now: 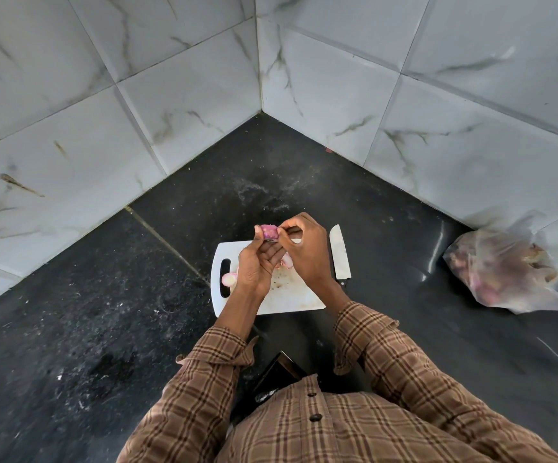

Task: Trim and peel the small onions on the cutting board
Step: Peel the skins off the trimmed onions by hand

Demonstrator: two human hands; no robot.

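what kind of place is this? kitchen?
Most likely a home kitchen corner: a dark stone counter against marble-look wall tiles, with a white cutting board, a knife beside it, and a plastic bag of produce. The hands are peeling an onion.

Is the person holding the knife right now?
No, the knife lies on the counter beside the cutting board, while both hands work on an onion.

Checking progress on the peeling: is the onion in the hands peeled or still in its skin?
Still in its skin: the onion shows purple outer skin, held by the left hand while the right hand pinches its edge.
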